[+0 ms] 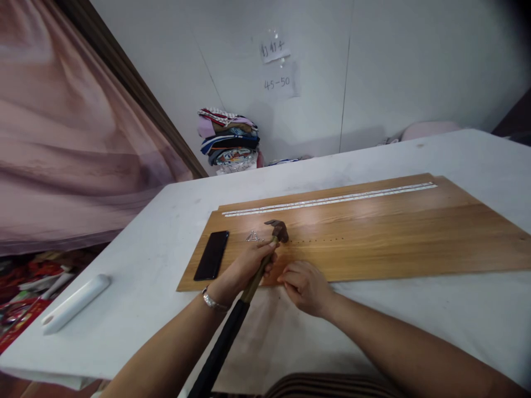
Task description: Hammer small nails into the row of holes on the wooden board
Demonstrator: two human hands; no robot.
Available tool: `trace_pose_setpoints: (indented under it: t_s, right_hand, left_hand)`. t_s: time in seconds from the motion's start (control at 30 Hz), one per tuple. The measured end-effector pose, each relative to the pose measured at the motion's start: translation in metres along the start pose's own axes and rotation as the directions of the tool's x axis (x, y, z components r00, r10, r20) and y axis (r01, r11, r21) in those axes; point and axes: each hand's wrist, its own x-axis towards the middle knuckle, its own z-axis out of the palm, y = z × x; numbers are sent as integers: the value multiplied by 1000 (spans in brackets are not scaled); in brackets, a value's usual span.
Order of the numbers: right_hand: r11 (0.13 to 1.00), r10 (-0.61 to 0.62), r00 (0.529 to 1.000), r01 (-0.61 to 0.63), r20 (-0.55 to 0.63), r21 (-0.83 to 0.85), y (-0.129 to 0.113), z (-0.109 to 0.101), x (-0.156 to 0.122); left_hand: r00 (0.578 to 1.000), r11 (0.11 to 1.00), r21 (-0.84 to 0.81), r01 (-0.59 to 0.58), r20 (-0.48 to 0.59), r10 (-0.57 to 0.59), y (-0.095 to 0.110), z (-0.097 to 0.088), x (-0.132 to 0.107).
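My left hand (252, 261) is wrapped around the hammer (233, 323), its head just past my grip over the wooden board (381, 232), its long handle pointing back, while my right hand (306, 286) curls nearby, maybe empty, I can't tell.

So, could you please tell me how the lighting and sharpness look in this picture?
In the head view, faint glare lies on the wooden board; a soft shadow falls on the wall beside the stack of folded fabrics; the top right corner darkens; the hammer shows no obvious motion blur.
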Motion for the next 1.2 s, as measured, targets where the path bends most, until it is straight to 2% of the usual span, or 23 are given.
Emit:
trace_pose_setpoints:
  t_s: [0.27, 0.57, 0.83, 1.2]
  right_hand:
    - [1000, -6, 1000, 6, -3, 16, 1, -1, 0]
    - [1000, -1, 1000, 1, -5, 9, 0, 0, 0]
    - [1000, -3, 1000, 3, 18, 13, 1, -1, -1]
    - [1000, 0, 1000, 0, -15, 19, 0, 0, 0]
  left_hand:
    - [1000, 1000, -29, -2, -8, 2, 5, -1, -3]
    - [1000, 1000, -19, -8, 13, 8, -4, -1, 3]
    - [1000, 1000, -24, -15, 2, 15, 4, -1, -4]
    - [1000, 1000, 0, -11, 11, 11, -3, -2, 1]
